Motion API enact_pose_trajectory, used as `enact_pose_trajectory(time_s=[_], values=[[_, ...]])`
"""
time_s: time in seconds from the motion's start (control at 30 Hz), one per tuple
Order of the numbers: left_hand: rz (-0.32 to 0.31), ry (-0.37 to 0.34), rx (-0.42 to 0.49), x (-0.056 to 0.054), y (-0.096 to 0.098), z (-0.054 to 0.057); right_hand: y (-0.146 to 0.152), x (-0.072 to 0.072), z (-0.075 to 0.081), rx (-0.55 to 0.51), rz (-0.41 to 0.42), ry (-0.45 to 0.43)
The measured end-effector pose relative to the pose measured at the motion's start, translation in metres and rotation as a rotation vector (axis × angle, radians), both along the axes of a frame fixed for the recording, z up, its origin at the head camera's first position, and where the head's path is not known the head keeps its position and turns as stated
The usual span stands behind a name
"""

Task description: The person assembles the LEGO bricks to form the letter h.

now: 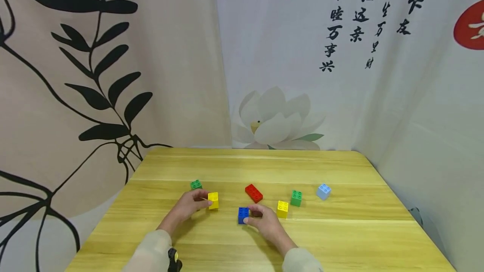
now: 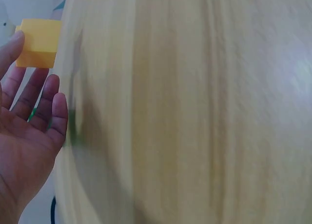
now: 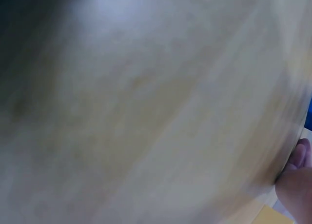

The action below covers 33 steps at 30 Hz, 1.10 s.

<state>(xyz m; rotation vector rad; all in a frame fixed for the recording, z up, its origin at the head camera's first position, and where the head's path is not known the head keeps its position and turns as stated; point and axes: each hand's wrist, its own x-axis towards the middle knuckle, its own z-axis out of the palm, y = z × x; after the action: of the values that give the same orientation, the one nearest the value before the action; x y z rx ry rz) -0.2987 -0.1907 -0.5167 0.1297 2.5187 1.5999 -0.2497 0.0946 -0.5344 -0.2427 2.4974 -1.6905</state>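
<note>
Yellow brick (image 1: 213,201) sits pinched between thumb and fingers of the left hand (image 1: 190,205); the right hand (image 1: 267,222) pinches a blue brick (image 1: 243,214) the same way. Hands are apart, the table (image 1: 230,238) showing between them. Clock read off the head view, 12 pointing away from the person.

Key relation, as judged: from the blue brick, the held yellow lies at about 10 o'clock, near but not touching. Neither held brick shows a clear long axis. A red brick (image 1: 253,193) does: roughly 10–11 to 4–5 o'clock. It lies at 1 o'clock from the blue brick, and the right hand is nearer to it. Loose yellow brick (image 1: 282,209): just beside the right hand, toward 2 o'clock.

Whether the blue brick touches the table, cannot tell (right wrist view is mostly blur and catches little of the hand).
</note>
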Motion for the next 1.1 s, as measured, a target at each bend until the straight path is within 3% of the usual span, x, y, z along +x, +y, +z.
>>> enact_pose_trajectory(time_s=[0.2,0.47,1.1], values=[[-0.012,-0.012,0.015,-0.001,0.009,0.009,-0.001,0.001,-0.001,-0.005,-0.004,-0.015],[-0.077,0.030,0.057,-0.003,0.022,0.018,-0.003,0.002,0.001,-0.010,-0.013,-0.033],[-0.166,0.067,0.083,0.003,0.048,0.028,0.000,0.001,0.000,0.014,0.004,0.010]])
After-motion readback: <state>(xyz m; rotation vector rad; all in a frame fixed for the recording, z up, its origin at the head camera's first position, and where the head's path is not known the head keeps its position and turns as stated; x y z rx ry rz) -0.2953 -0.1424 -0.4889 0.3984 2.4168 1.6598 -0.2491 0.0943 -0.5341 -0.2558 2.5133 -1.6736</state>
